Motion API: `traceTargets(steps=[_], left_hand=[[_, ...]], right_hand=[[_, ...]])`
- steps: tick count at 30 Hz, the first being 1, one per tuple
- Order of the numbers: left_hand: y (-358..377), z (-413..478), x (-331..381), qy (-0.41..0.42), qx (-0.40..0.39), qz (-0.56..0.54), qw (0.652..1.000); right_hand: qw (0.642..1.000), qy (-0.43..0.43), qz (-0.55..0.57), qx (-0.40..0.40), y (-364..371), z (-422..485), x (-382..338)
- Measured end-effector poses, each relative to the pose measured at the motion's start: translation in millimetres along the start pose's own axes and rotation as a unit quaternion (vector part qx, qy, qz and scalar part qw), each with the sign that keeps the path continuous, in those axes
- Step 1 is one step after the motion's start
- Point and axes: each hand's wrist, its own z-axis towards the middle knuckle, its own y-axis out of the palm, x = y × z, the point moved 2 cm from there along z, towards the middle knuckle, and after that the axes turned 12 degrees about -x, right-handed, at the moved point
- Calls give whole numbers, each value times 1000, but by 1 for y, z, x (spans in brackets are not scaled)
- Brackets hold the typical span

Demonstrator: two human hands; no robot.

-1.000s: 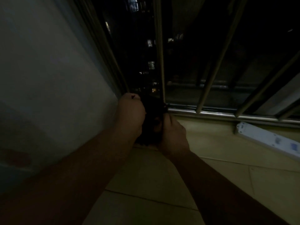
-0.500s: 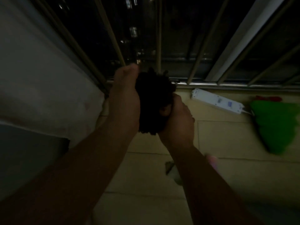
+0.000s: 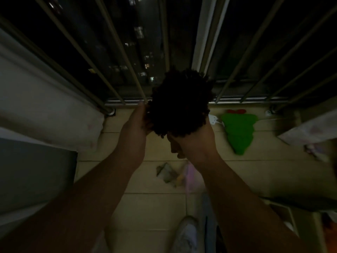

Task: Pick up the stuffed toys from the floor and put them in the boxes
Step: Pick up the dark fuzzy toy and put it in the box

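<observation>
Two grips are shown, both closed on one dark stuffed toy [image 3: 180, 103]. The left grip [image 3: 137, 123] is curled against the toy's left flank. The right grip [image 3: 193, 141] is cupped beneath it, with the fingers wrapped round the underside. The toy, rounded and shaggy with tufted pile, is held clear of the tiled floor [image 3: 155, 207], in front of the metal window bars [image 3: 164, 33]. One green stuffed toy [image 3: 238, 132], lobed in outline and topped with red, is seen lying on the floor to the right of the held toy. Two small blurred things, one greyish item [image 3: 166, 172] and one pink item [image 3: 190, 177], lie side by side on the tiles. One pale shoe [image 3: 186, 232] is visible at the lower edge.
</observation>
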Motion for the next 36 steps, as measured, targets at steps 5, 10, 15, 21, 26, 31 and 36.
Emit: traceTargets(steps=[5,10,15,21,26,31,36], left_hand=[[36,-32,20,-2,-38,68,997],[75,-68,22,-19,-128,152,980],[109,-130,-12,-13,-153,182,971],[150,-211,-46,13,-170,179,969],[187,-246,-91,-9,-166,233,958],[213,-249,-163,-33,-137,305,942],[221,-238,-252,-45,-90,348,932]], right_hand=[[998,-13,52,12,-40,-55,-25],[997,-25,66,13,-72,-113,-32],[998,-22,15,55,-94,-192,-5],[997,10,-27,75,-118,-278,41],[995,20,60,77,-144,-325,85],[995,48,75,50,-157,-336,158],[987,124,-75,65,-161,-314,251]])
